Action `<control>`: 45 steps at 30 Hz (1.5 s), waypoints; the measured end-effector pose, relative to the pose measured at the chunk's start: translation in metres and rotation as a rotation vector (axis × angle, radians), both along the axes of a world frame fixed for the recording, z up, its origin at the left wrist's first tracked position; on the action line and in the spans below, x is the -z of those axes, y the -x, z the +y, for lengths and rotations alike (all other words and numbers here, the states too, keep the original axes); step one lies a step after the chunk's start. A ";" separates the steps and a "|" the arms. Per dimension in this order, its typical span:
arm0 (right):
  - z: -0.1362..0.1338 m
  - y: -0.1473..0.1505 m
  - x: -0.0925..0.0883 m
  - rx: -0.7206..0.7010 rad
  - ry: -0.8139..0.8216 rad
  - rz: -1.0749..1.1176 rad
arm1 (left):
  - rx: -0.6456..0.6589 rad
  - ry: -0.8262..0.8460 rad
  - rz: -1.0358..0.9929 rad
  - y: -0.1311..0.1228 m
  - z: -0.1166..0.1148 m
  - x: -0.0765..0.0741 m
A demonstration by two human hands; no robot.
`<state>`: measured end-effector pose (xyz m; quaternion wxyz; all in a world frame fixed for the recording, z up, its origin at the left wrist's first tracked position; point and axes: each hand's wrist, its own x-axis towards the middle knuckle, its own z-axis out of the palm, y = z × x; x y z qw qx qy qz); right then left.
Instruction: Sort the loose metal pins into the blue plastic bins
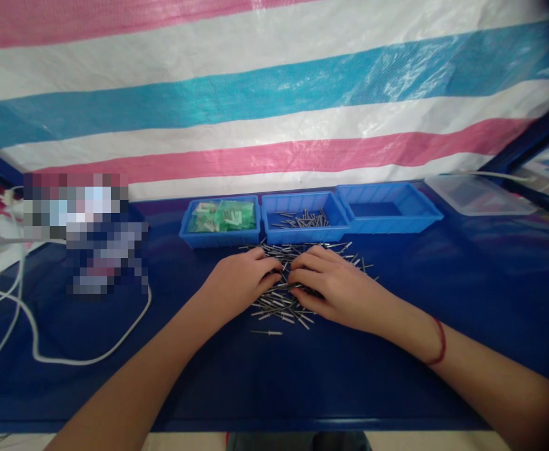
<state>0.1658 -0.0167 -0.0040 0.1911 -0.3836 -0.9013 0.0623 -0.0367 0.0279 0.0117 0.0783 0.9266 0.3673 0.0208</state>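
Note:
A loose pile of silvery blind rivets lies on the blue table, with thin stems pointing every way. My left hand reaches into its left side, fingers bent and thumb close to the index finger; whatever they hold is too small to make out. From the right, my right hand curls over the pile, with rivet stems between its thumb and fingers. The fingertips of both hands nearly meet. One single rivet lies apart, in front of the pile.
Behind the pile stand three blue bins in a row: one with green packets, one with loose rivets, and an empty bin. A clear plastic lid lies at right. White cables loop across the left, beside a blurred-out area.

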 end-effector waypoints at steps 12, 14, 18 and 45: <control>-0.001 0.001 -0.001 0.022 0.000 -0.009 | 0.015 0.119 -0.186 -0.001 0.005 0.009; -0.001 0.000 0.000 0.025 0.005 -0.007 | 0.032 0.154 -0.212 0.001 0.007 0.007; 0.000 -0.002 0.001 0.081 0.060 0.102 | 0.000 0.187 -0.300 0.004 0.008 -0.004; -0.007 0.004 -0.004 0.278 0.339 0.811 | 0.042 0.275 -0.557 -0.014 -0.010 0.000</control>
